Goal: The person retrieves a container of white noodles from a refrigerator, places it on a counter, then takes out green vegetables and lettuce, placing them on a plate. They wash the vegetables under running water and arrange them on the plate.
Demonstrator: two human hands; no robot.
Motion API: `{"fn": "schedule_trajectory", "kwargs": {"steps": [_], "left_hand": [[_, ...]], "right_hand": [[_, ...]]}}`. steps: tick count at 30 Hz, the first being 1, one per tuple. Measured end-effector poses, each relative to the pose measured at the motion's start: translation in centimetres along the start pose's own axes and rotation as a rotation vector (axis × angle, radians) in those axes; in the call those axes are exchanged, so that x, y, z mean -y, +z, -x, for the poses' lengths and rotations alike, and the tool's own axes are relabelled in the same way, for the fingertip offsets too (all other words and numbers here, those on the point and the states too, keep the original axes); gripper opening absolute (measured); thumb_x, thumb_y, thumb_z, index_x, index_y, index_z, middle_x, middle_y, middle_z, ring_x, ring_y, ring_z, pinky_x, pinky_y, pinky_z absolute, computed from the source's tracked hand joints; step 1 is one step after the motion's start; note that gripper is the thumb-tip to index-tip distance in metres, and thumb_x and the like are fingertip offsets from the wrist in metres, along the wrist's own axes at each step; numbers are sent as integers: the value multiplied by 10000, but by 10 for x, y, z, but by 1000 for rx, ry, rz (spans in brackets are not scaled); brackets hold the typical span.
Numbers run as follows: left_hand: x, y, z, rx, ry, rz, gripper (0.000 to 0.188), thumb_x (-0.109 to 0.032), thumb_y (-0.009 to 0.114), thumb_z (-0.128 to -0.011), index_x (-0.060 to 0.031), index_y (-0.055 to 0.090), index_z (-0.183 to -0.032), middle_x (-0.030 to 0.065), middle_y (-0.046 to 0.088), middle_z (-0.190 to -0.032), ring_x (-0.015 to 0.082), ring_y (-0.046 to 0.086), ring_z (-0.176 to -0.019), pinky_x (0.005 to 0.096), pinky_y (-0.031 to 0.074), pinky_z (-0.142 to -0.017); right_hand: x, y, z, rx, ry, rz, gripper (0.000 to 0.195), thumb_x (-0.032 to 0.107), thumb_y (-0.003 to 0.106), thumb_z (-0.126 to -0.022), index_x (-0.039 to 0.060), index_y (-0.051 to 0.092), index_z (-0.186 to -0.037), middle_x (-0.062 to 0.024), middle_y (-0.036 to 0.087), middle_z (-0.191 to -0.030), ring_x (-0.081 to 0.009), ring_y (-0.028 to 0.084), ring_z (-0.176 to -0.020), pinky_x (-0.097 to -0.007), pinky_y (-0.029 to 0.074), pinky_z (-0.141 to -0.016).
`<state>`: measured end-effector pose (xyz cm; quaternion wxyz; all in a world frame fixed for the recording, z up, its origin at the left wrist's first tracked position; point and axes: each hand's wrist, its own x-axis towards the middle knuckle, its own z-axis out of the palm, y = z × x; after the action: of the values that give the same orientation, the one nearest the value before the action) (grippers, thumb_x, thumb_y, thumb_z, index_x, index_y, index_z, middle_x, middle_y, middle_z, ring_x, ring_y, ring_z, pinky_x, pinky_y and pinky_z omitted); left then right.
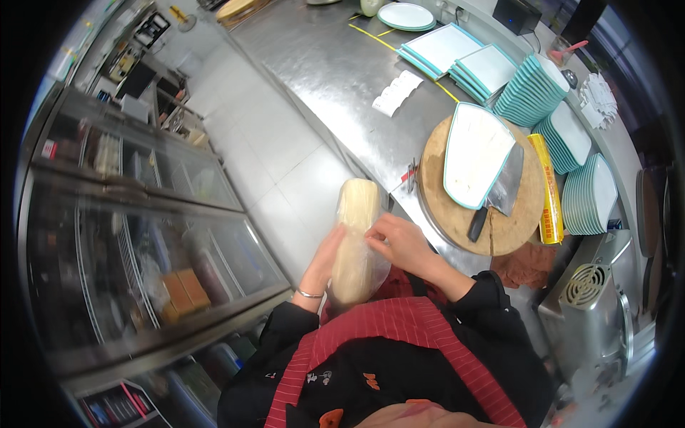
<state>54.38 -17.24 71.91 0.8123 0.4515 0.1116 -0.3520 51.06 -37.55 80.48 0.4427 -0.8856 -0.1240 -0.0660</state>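
A long, thick, pale yellow piece of food [354, 267], wrapped in clear plastic film [379, 270], is held in front of my apron. I cannot tell exactly what food it is. My left hand [325, 255] grips it along its left side, with the fingers partly hidden behind it. On its right side my right hand [400, 243] pinches the film between thumb and fingertips. To the right, a round wooden chopping board [433, 160] carries a white plate with a teal rim [476, 155], and a cleaver [505, 182] lies partly beneath that plate.
A yellow roll of film [547, 187] lies beside the board. Stacked teal-rimmed plates [530, 88] line the back of the steel counter [321, 69], where a paper slip [397, 93] lies. Glass-doored refrigerators [176, 257] stand at left. A metal machine [583, 305] is at right.
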Motion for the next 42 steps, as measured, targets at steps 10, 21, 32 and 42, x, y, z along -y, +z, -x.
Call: {"fn": "schedule_trajectory", "kwargs": {"steps": [10, 21, 32, 42], "left_hand": [[-150, -15, -149, 230, -412, 138, 401, -306, 451, -938, 2, 497, -1192, 121, 589, -1110, 220, 578, -975, 336, 481, -850], [-210, -65, -266, 522, -310, -171, 335, -266, 418, -955, -27, 480, -1181, 103, 585, -1029, 198, 591, -902, 340, 512, -781], [-245, -33, -275, 180, -472, 132, 353, -266, 422, -955, -23, 465, -1208, 102, 582, -1055, 195, 590, -927, 336, 515, -787], [-306, -25, -413, 218, -630, 119, 371, -265, 425, -956, -20, 450, -1233, 101, 579, -1079, 192, 590, -950, 333, 517, -793]], "right_hand": [[-92, -45, -69, -859, 567, 577, 416, 177, 654, -771, -4, 500, -1112, -196, 513, -1064, -367, 475, -1015, -417, 385, -877], [-159, -20, 25, -1369, 1092, -1097, 366, 221, 567, -865, 5, 474, -1146, -134, 618, -932, -217, 625, -650, -317, 527, -507], [-168, -71, -88, -1245, 849, -1050, 379, 84, 532, -822, -16, 466, -1182, -148, 621, -970, -219, 632, -692, -276, 519, -450], [-318, -253, -396, -1231, 577, -939, 306, 87, 488, -839, -91, 488, -1088, -163, 610, -895, -216, 620, -631, -275, 537, -510]]}}
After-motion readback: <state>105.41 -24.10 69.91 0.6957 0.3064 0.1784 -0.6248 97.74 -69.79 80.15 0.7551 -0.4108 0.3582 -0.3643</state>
